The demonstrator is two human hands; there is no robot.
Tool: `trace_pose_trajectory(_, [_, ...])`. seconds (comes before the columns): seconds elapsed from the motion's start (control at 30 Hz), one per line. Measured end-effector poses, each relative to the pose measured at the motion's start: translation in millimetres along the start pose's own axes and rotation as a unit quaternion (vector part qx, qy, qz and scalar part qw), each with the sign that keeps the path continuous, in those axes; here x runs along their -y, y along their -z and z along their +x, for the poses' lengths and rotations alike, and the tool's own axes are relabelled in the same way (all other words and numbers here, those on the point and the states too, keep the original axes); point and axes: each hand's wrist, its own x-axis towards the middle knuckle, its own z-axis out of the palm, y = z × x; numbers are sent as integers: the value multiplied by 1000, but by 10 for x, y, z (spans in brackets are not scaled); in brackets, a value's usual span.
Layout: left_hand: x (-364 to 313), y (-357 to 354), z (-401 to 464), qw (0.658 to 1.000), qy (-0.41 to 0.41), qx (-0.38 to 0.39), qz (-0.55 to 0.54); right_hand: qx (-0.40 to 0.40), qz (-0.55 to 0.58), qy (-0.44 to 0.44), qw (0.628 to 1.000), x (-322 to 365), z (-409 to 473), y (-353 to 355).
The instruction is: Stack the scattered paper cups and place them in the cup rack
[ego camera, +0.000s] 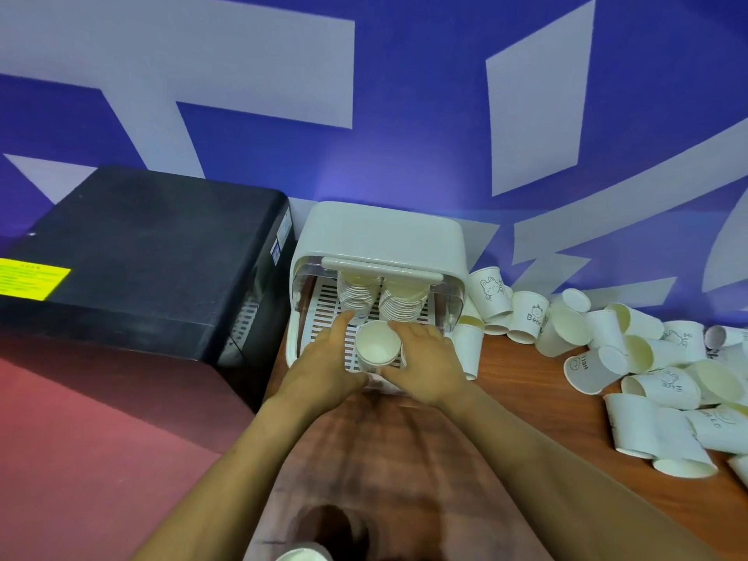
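At the centre of the frame, both hands hold a stack of white paper cups [378, 347] upright on the slatted tray of the white plastic cup rack [380, 236]. The left hand [324, 358] and right hand [427, 364] have fingers curled round it. Scattered white paper cups [631, 358] lie at right on the brown wooden bench [522, 382].

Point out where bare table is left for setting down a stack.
Bare wood table lies between the cup rack and the scattered cups, running toward the near edge. Right side is crowded. The rack's slatted tray holds two stacks and both hands' stack.
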Motion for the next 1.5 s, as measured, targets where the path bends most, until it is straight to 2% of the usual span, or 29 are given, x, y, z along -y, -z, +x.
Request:
trace_pose_trajectory(0.17, [-228,-100,-73,1000,-22,12,12,-47,36,5,998,-246,-363,122])
trace_pose_trajectory(0.4, [-733,-444,-174,994,-87,50,40,-67,77,-69,992,-883,-1051,239])
trace_pose_trajectory(0.6, [-1083,-938,-288,990,-92,84,66,-76,105,-109,986,-1431,-1487,318])
trace_pose_trajectory(0.83, [-1577,-1833,-296,990,-70,102,70,-67,109,-136,982,-2362,-1919,494])
trace_pose_trajectory(0.97, [-1849,-2480,-214,989,-47,118,79,-84,109,-212,968,-2985,-2126,638])
trace_pose_trajectory(1.1, [-2069,-2999,-120,987,-15,129,98,-51,118,-257,958,-3485,-2246,728])
trace_pose_trajectory(1.37, [-2353,-3501,207,990,67,107,56,6,165,-313,935,-3874,-2174,725])
trace_pose_trajectory(1.5, [-2456,-3696,326,992,95,82,0,48,202,-325,923,-3930,-2122,697])
